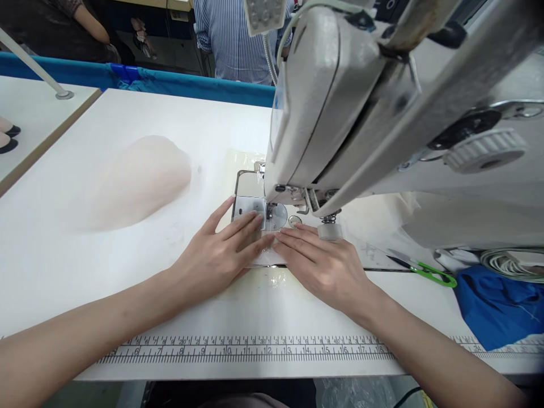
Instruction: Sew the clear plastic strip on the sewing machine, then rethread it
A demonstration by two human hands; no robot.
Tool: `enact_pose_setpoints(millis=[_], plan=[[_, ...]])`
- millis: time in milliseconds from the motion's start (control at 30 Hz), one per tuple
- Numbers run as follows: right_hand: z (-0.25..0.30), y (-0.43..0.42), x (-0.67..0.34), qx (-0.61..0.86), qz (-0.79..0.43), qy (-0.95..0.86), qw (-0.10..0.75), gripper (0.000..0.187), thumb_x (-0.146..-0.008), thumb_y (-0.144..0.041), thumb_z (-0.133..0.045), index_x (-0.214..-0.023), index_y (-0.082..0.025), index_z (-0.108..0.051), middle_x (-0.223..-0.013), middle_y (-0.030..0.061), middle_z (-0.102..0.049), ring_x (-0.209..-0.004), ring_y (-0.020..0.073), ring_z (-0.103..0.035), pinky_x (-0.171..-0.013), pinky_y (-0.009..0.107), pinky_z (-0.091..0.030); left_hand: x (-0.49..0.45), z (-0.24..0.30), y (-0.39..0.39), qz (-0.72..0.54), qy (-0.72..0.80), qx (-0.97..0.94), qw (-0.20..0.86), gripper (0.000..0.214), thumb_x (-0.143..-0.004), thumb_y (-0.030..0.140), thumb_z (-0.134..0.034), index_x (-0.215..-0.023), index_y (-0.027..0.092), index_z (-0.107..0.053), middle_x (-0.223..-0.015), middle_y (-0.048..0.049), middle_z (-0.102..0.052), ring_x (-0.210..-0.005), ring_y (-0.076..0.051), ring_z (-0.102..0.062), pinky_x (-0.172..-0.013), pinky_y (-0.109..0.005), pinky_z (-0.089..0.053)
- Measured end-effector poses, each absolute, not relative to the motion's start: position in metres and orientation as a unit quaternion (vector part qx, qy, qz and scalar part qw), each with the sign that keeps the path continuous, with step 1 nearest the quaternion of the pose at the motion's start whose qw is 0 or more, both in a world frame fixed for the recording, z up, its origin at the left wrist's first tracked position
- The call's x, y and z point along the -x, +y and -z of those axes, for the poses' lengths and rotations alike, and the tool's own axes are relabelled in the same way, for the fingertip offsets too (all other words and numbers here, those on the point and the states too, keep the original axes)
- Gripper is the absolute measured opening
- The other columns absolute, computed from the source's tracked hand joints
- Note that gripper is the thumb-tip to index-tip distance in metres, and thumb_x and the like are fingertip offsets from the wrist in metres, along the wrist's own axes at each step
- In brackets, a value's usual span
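Note:
Both hands lie on the bed of a white sewing machine (306, 107), close to its needle and presser foot (269, 212). My left hand (221, 243) is flat with its fingers spread, fingertips on the metal needle plate (250, 204). From the other side, my right hand (325, 263) stretches its fingers flat toward the foot. The two hands' fingertips nearly meet just in front of the foot. I cannot make out any piece of work under them. Beyond my left hand, a pale beige rounded patch (148, 181) shows blurred on the white table.
Green-handled thread snips (425, 272) lie at the right, beside blue cloth (501, 300) and a coiled pale band (514, 263). A printed ruler (246, 350) runs along the table's front edge. Behind the blue cloth edge (204, 88) is a person in a striped shirt (240, 39).

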State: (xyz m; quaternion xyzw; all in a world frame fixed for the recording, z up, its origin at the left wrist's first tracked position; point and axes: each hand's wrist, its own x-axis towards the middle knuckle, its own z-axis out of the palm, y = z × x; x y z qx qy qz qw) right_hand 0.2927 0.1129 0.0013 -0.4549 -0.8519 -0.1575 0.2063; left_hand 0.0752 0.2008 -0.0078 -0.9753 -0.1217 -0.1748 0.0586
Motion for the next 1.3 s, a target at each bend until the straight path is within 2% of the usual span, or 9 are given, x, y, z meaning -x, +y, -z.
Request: enact_pose_setpoints(millis=[500,600,700,800,900,1067,1167,1233,1300], plan=[[0.001,0.117,-0.294,0.460,0.162,-0.847,0.210,0.017,-0.092,-0.009,-0.058,-0.098,-0.014,-0.073,-0.095,0.0051,-0.077,-0.089,0.0182,-0.072,-0.088,0.034,-0.060,-0.079,0.006,0.204,0.160,-0.151,0.974,0.061,0.039,-0.099,0.026,-0.044,-0.135,0.016,-0.055,-0.135,-0.0164,-0.059,-0.128,-0.030,-0.054,-0.113,-0.066,-0.030],[0.001,0.116,-0.295,0.461,0.176,-0.846,0.201,0.017,-0.092,-0.010,-0.058,-0.097,-0.016,-0.072,-0.097,0.0038,-0.077,-0.087,0.0167,-0.071,-0.088,0.033,-0.058,-0.077,0.001,0.199,0.188,-0.135,0.970,0.081,0.033,-0.096,0.023,-0.050,-0.126,0.016,-0.061,-0.130,-0.0125,-0.064,-0.119,-0.028,-0.060,-0.107,-0.058,-0.040],[0.001,0.114,-0.294,0.451,0.187,-0.848,0.207,0.020,-0.090,-0.007,-0.056,-0.089,-0.019,-0.072,-0.101,0.0009,-0.076,-0.087,0.0150,-0.071,-0.084,0.030,-0.057,-0.074,-0.007,0.191,0.215,-0.116,0.967,0.069,0.022,-0.090,0.010,-0.052,-0.106,0.015,-0.067,-0.116,-0.0072,-0.071,-0.102,-0.024,-0.064,-0.088,-0.042,-0.050],[-0.002,0.113,-0.293,0.445,0.170,-0.852,0.217,0.021,-0.090,-0.007,-0.053,-0.084,-0.018,-0.070,-0.103,0.0005,-0.076,-0.090,0.0152,-0.070,-0.080,0.029,-0.056,-0.074,-0.015,0.186,0.185,-0.129,0.974,0.011,0.025,-0.088,0.000,-0.043,-0.088,0.014,-0.064,-0.092,-0.0064,-0.071,-0.083,-0.019,-0.062,-0.070,-0.032,-0.049],[-0.007,0.113,-0.292,0.462,0.111,-0.854,0.210,0.020,-0.092,-0.009,-0.052,-0.088,-0.016,-0.071,-0.101,0.0007,-0.076,-0.092,0.0163,-0.071,-0.077,0.029,-0.055,-0.079,-0.020,0.192,0.139,-0.184,0.972,-0.053,0.027,-0.083,-0.002,-0.040,-0.074,0.016,-0.056,-0.069,-0.0016,-0.060,-0.062,-0.016,-0.052,-0.055,-0.028,-0.040],[-0.016,0.118,-0.295,0.502,0.008,-0.843,0.193,0.022,-0.094,-0.013,-0.053,-0.098,-0.019,-0.074,-0.096,-0.0004,-0.076,-0.085,0.0170,-0.070,-0.061,0.027,-0.048,-0.090,-0.024,0.213,0.081,-0.308,0.898,-0.304,0.032,-0.072,-0.002,-0.038,-0.090,0.019,-0.055,-0.074,0.0026,-0.060,-0.059,-0.011,-0.053,-0.050,-0.021,-0.036],[-0.022,0.122,-0.298,0.565,-0.080,-0.796,0.200,0.022,-0.093,-0.017,-0.055,-0.099,-0.023,-0.076,-0.077,-0.0017,-0.073,-0.062,0.0133,-0.063,-0.053,0.024,-0.040,-0.095,-0.027,0.222,0.087,-0.304,0.865,-0.389,0.034,-0.081,0.007,-0.035,-0.099,0.019,-0.061,-0.082,0.0016,-0.065,-0.065,-0.011,-0.057,-0.057,-0.022,-0.040],[-0.026,0.124,-0.298,0.608,-0.102,-0.758,0.214,0.022,-0.092,-0.020,-0.055,-0.090,-0.021,-0.077,-0.063,-0.0019,-0.065,-0.052,0.0113,-0.053,-0.050,0.024,-0.033,-0.097,-0.030,0.227,0.098,-0.294,0.870,-0.384,0.028,-0.090,0.021,-0.037,-0.094,0.017,-0.065,-0.083,-0.0013,-0.064,-0.069,-0.013,-0.058,-0.060,-0.024,-0.041],[-0.028,0.125,-0.297,0.630,-0.103,-0.732,0.236,0.028,-0.093,-0.026,-0.055,-0.076,-0.017,-0.075,-0.056,-0.0012,-0.057,-0.049,0.0109,-0.046,-0.049,0.025,-0.028,-0.098,-0.032,0.231,0.097,-0.294,0.874,-0.374,0.038,-0.095,0.039,-0.039,-0.083,0.015,-0.066,-0.077,-0.0027,-0.060,-0.066,-0.013,-0.055,-0.058,-0.026,-0.040]])
